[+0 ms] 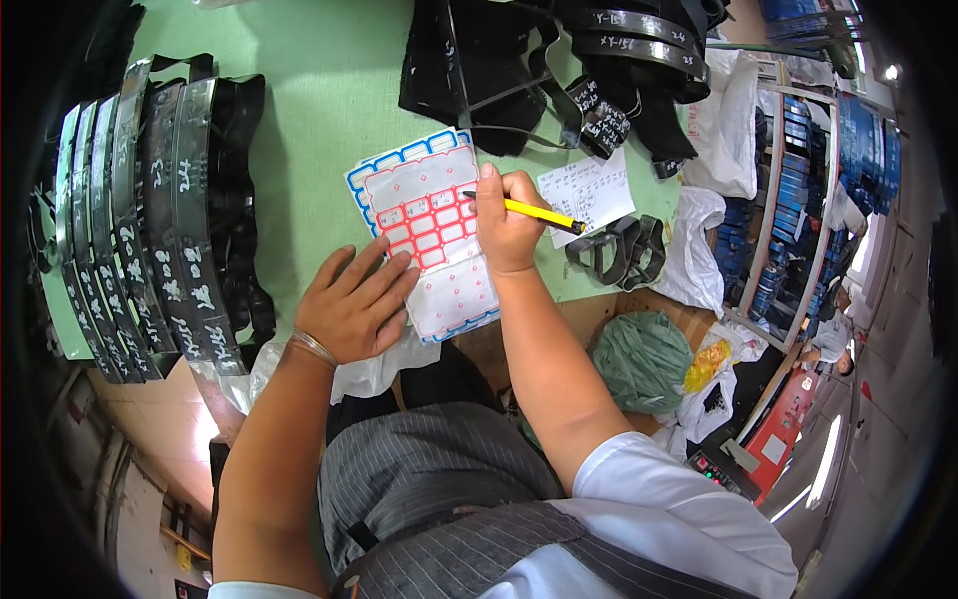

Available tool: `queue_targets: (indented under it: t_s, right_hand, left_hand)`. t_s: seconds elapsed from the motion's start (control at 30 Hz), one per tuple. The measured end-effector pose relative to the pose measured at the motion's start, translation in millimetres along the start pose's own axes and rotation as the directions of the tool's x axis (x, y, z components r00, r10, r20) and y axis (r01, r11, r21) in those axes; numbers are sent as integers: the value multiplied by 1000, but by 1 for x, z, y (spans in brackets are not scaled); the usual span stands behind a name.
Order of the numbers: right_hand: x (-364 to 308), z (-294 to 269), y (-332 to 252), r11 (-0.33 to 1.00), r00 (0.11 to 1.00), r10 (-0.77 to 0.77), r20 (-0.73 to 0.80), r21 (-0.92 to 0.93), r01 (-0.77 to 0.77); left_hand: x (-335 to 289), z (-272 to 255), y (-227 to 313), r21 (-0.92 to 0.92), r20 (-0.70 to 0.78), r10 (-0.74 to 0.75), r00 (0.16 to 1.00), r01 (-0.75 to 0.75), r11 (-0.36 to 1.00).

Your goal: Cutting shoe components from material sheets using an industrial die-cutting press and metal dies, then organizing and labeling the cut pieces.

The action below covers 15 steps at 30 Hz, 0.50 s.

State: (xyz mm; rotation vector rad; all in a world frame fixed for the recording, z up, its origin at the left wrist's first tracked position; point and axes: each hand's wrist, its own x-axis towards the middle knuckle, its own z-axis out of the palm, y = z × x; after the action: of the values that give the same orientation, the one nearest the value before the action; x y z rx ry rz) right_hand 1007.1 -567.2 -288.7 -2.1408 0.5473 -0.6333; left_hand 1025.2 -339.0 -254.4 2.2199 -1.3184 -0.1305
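A sheet of red-bordered sticker labels (429,262) lies on the green tabletop, on top of a blue-bordered label sheet (404,153) that shows at the edges. My left hand (351,305) rests flat with fingers spread on the left side of the sheets. A yellow marker pen (534,212) with black ends is gripped in my right hand (506,222), its tip at the upper rows of red labels. Several of those labels carry small dark handwriting. The side of my right hand sits at the sheet's right edge.
A row of dark metal cutting dies (185,220) with white handwriting stands at left. More dies (639,45) and black pieces fill the far side. A written paper (589,190) and small dark dies (617,252) lie at right. Below the edge sits a green bag (642,361).
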Motion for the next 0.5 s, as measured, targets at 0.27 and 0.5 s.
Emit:
queue_targets:
  t_s: [0.27, 0.5]
  right_hand:
    - [0, 1, 2, 1000, 1000, 21, -13, -5, -21]
    - [1, 0, -2, 1000, 1000, 6, 11, 4, -6]
  left_hand:
    - [1, 1, -2, 11, -19, 10, 1000, -10, 1000]
    - [-2, 1, -1, 1, -6, -6, 1000, 6, 1000]
